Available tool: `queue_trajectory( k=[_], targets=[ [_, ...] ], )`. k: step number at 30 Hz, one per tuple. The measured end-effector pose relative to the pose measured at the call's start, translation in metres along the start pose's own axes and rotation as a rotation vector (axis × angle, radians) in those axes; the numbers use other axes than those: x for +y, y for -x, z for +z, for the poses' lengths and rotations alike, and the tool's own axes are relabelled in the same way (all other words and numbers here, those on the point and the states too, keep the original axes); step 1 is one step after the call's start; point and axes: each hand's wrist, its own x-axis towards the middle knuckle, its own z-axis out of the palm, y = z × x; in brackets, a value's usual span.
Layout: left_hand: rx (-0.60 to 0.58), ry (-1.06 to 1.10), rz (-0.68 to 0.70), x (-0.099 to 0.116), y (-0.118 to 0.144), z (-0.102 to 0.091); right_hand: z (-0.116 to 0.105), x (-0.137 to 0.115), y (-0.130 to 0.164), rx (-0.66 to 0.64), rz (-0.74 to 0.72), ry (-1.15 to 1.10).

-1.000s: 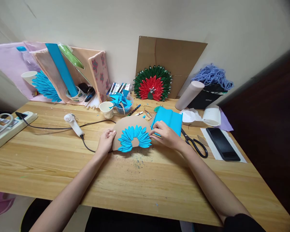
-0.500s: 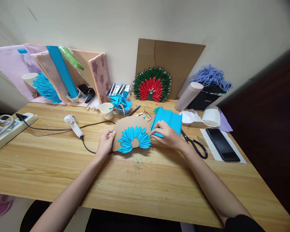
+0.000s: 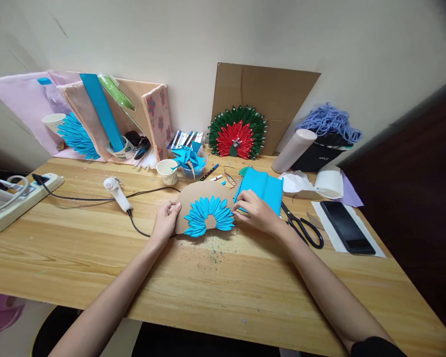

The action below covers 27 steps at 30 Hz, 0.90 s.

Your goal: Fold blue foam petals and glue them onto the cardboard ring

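A rounded brown cardboard piece [image 3: 194,191] carries a half ring of blue paper petals [image 3: 208,210] around a bare cardboard centre. Its left edge is held by my left hand [image 3: 167,218], thumb on top and fingers behind. At the right edge, by the tips of the petals, my right hand [image 3: 254,210] is closed in a pinch; its fingertips are partly hidden. Behind that hand lies a folded blue paper sheet [image 3: 263,186]. Black-handled scissors [image 3: 301,228] lie to the right of it.
A white glue gun [image 3: 117,194] with a black cord lies left, near a power strip [image 3: 33,198]. Behind are a paper cup [image 3: 167,171], a tub of blue scraps [image 3: 191,163] and a red-green petal fan [image 3: 238,136]. A phone [image 3: 345,228] lies right.
The whole view has shifted slightly, so everything sits a little further right. Both hands stay at the cardboard piece, with little visible change in their grip.
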Motion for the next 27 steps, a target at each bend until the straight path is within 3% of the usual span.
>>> queue_trajectory(
  k=[15,18,21,24,27],
  targets=[
    [-0.005,0.037,-0.004,0.0,0.0,0.0,-0.001,-0.003,-0.001,-0.016,0.047,-0.055],
    [0.014,0.038,0.012,0.001,0.0,0.0,-0.005,-0.003,-0.002,0.045,0.208,-0.229],
    [0.004,0.023,0.025,0.001,0.0,0.0,0.0,0.0,-0.002,0.112,0.543,-0.521],
    [-0.038,0.009,0.036,-0.001,0.001,0.0,0.011,0.0,-0.002,0.024,0.779,-0.899],
    [-0.066,0.006,0.028,-0.003,0.003,0.001,0.018,-0.005,-0.003,-0.078,0.809,-1.112]
  ],
)
